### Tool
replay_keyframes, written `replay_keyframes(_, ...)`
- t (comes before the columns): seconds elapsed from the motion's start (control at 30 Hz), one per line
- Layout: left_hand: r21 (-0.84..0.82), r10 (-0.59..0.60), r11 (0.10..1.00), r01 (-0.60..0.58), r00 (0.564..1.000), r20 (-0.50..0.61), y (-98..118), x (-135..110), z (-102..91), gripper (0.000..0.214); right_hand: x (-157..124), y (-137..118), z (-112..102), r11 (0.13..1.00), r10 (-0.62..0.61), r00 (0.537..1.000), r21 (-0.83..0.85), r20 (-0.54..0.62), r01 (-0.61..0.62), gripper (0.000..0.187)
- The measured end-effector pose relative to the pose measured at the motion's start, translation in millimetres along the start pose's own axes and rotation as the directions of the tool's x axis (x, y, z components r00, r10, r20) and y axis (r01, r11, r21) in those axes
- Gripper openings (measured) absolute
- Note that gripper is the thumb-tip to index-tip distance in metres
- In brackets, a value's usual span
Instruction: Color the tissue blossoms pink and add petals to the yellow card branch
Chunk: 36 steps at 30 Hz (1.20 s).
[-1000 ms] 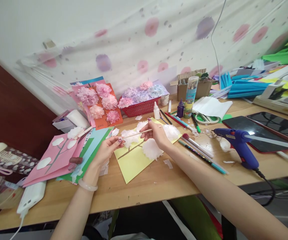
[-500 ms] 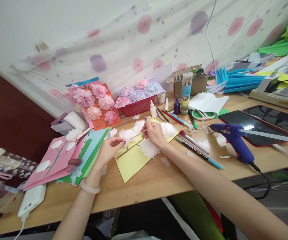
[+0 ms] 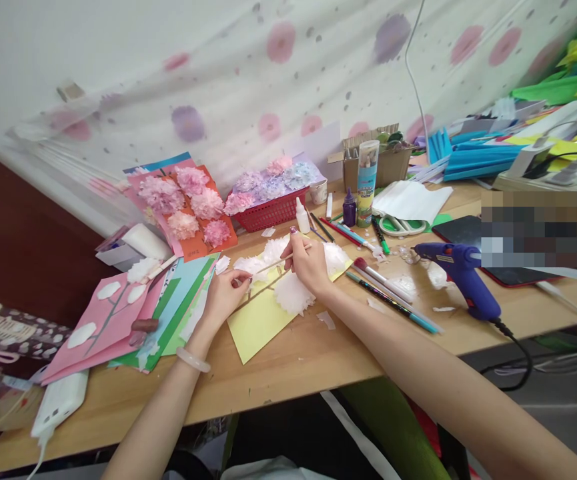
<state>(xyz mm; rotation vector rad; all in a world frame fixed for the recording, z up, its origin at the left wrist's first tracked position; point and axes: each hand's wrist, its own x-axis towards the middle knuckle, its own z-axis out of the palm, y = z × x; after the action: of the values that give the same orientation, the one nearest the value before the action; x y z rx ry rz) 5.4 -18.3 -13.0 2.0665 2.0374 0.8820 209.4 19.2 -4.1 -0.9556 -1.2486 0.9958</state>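
Observation:
A yellow card (image 3: 258, 320) lies on the wooden table (image 3: 293, 367) with a brown painted branch and several white tissue-paper blossoms (image 3: 293, 293) on it. My right hand (image 3: 308, 263) pinches a thin wooden stick (image 3: 273, 265) that points left over the blossoms. My left hand (image 3: 225, 293) rests at the card's left edge, fingers curled against a white blossom (image 3: 249, 265) near the stick's tip. A pale bangle sits on my left wrist.
A blue glue gun (image 3: 461, 277) and its cable lie to the right, brushes and pens (image 3: 393, 290) between. A red basket of paper flowers (image 3: 273, 200), an orange flower card (image 3: 188, 207), pink and green cards (image 3: 118, 320), a white power bank (image 3: 58, 403) and tablets surround.
The stick has tilted down toward the card. My left hand has let go of its end and dropped to the card's left edge. The view has drifted a little.

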Motion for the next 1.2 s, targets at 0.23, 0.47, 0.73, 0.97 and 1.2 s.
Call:
replay_keyframes(0.23, 0.085, 0.09, 0.992, -0.092, 0.996, 0.023, 0.3, -1.8, -1.6, 0.024, -3.6, 2.4, 1.8, 0.994, -0.107, 0.994, -0.033, 0.035, 0.108, 0.059)
replay_keyframes(0.47, 0.145, 0.123, 0.981, -0.128, 0.992, 0.042, 6.9, -3.9, -4.4, 0.024, -7.4, 5.7, 4.9, 0.984, -0.155, 0.984, -0.074, 0.092, 0.162, 0.06)
replay_keyframes(0.73, 0.168, 0.05, 0.984, -0.057, 0.998, 0.047, 2.8, -16.1, -26.9, 0.06, -12.1, 3.3, 5.5, 0.91, -0.316, 0.93, -0.217, 0.186, 0.352, 0.055)
replay_keyframes(0.97, 0.286, -0.074, 0.958, 0.014, 0.977, 0.201, -9.7, -28.8, -24.9, 0.101, -14.4, 5.3, 12.1, 0.919, -0.268, 0.945, -0.245, 0.185, 0.309, 0.053)
replay_keyframes(1.2, 0.279, -0.077, 0.96, 0.02, 0.978, 0.196, -20.7, -29.6, -15.0, 0.106, -7.6, 4.7, 5.3, 0.995, -0.073, 0.996, -0.059, 0.054, 0.076, 0.055)
